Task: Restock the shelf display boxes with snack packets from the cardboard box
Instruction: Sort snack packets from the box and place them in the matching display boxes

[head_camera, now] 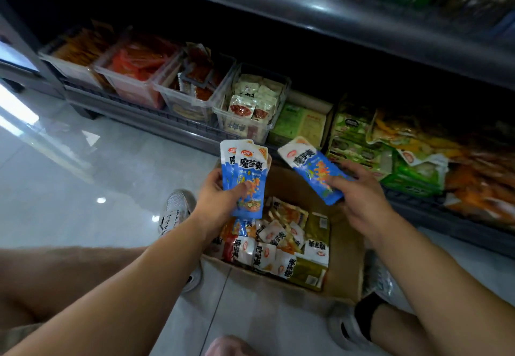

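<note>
Left hand (220,196) holds a fanned stack of blue snack packets (245,177), fingers clamped on its lower half. Right hand (362,199) pinches a single blue packet (315,171) by its bottom end. Both are held above the open cardboard box (345,260) on the floor, at the front edge of the bottom shelf. Risk — the glossy stack could slide apart and drop; the clear display box (250,104) ahead already looks full, so overfilling may spill packets.

L hand (223,202): raised, thumb in front, fingers closed on blue packets (246,177).
R hand (359,196): raised, pinching one blue packet (315,171), tilted.
Forearms: both bare, extended fwd.
</note>
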{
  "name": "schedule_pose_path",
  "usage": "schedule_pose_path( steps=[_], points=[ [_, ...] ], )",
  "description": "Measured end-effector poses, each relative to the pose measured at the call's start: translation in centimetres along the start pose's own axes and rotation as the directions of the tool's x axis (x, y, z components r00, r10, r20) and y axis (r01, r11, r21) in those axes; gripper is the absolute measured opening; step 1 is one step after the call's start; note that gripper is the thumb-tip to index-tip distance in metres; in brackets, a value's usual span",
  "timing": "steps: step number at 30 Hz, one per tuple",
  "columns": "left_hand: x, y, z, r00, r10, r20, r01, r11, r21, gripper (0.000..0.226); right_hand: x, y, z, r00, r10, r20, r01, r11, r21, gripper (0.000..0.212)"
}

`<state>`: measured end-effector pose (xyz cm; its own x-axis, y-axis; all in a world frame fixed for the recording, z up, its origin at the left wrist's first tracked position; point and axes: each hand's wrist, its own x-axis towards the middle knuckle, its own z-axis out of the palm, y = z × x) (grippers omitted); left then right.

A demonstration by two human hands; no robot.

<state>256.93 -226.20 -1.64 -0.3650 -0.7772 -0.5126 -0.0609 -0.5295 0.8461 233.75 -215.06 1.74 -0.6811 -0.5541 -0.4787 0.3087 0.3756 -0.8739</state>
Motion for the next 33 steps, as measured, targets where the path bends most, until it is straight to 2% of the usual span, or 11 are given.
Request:
schedule_pose_path(
  steps=[2, 5, 8, 10, 15, 17, 19, 23, 27, 30, 33],
  points=[
    [-0.6, 0.9, 1.1, 0.999, 0.019, 0.041, -0.019, 1.0, 0.001, 0.042, -2.0, -1.4, 0.4, 0.996, 0.016, 0.084, -0.027, 0.991, 0.131, 0.039],
    [-2.0, 2.4, 3.0, 0.99, 0.054, 0.133, -0.054, 0.999, 0.001, 0.04, -4.9, -2.6, 1.5, 0.978, 0.011, 0.209, -0.042, 0.989, 0.145, 0.034],
    [-4.0, 3.9, 4.9, 0.971, 0.096, 0.22, -0.098, 0.995, -0.002, 0.036, -7.1, -3.2, 1.7, 0.976, -0.085, 0.201, 0.097, 0.994, -0.054, 0.017],
    [-5.3, 4.8, 5.8, 0.954, 0.111, 0.279, -0.119, 0.993, 0.013, 0.037, -8.4, -4.0, 1.2, 0.966, -0.178, 0.185, 0.218, 0.95, -0.224, 0.006],
    [-8.1, 7.3, 7.8, 0.93, 0.133, 0.342, -0.16, 0.986, 0.053, 0.033, -10.2, -6.7, -1.8, 0.958, -0.212, 0.195, 0.265, 0.912, -0.313, 0.025],
    [-9.3, 8.3, 9.2, 0.917, 0.155, 0.368, -0.19, 0.98, 0.059, 0.03, -10.5, -8.2, -3.4, 0.954, -0.189, 0.231, 0.251, 0.926, -0.281, 0.031],
    [-10.7, 9.3, 11.1, 0.899, 0.178, 0.4, -0.222, 0.973, 0.068, 0.029, -11.0, -9.6, -4.9, 0.937, -0.19, 0.294, 0.255, 0.946, -0.2, 0.027],
    [-12.3, 11.2, 15.4, 0.873, 0.256, 0.414, -0.282, 0.959, 0.001, 0.029, -12.2, -12.0, -7.5, 0.907, -0.304, 0.291, 0.331, 0.943, -0.046, 0.029],
    [-13.2, 13.7, 19.2, 0.842, 0.274, 0.464, -0.336, 0.94, 0.054, 0.019, -12.0, -14.4, -9.8, 0.869, -0.418, 0.264, 0.46, 0.88, -0.119, 0.031],
    [-13.0, 16.7, 21.5, 0.806, 0.295, 0.513, -0.46, 0.858, 0.229, 0.033, -11.5, -16.9, -11.7, 0.824, -0.504, 0.26, 0.555, 0.811, -0.185, 0.037],
    [-12.3, 20.7, 24.6, 0.747, 0.339, 0.572, -0.63, 0.636, 0.445, 0.042, -11.1, -20.5, -13.4, 0.764, -0.612, 0.207, 0.645, 0.739, -0.194, 0.036]
  ],
)
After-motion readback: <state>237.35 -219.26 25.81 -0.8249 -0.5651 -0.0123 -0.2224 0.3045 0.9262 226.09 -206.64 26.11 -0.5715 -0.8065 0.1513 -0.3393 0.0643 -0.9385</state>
